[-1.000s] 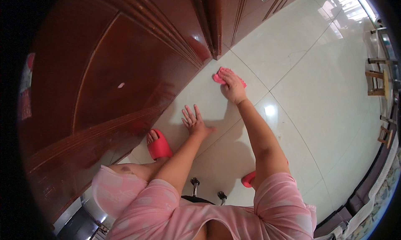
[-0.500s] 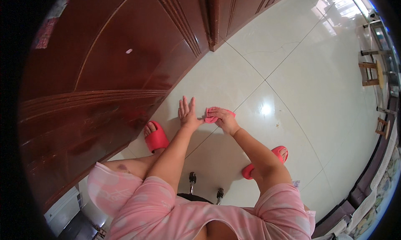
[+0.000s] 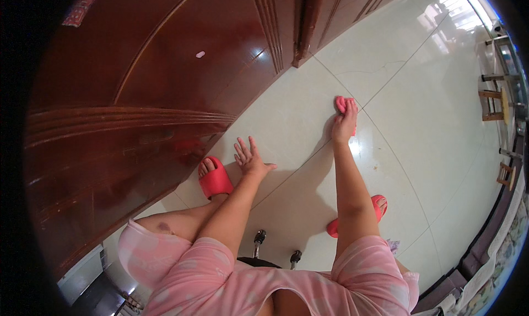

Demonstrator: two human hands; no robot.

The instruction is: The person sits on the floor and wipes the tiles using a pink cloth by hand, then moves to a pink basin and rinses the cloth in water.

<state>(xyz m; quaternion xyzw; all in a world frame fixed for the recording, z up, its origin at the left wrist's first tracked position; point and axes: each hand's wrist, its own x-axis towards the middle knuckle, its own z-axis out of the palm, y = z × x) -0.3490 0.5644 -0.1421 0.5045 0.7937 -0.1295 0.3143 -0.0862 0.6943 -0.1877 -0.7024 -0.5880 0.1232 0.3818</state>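
Note:
My right hand (image 3: 344, 127) is closed on a pink cloth (image 3: 340, 103), which shows bunched past the fingertips and at the side of the palm. It lies over the pale tiled floor (image 3: 397, 140), close to where the tile joints cross. My right arm is stretched far forward. Nothing is in my left hand (image 3: 252, 161); its fingers and thumb are spread, low over the floor between the left red slipper (image 3: 216, 181) and a tile joint. Whether its palm touches the tile is hard to see.
Dark red-brown wooden panelling (image 3: 182, 90) rises along the left. The right red slipper (image 3: 334, 228) is beside my right forearm. Chair casters (image 3: 259, 237) show beneath me. Small wooden stools (image 3: 495, 107) and a sofa edge (image 3: 474, 261) line the right. A small mark (image 3: 376, 167) is on the floor.
My right hand has carried the pink cloth forward and to the right, away from my left hand. My left hand stays low over nearly the same spot, its fingers spread wider.

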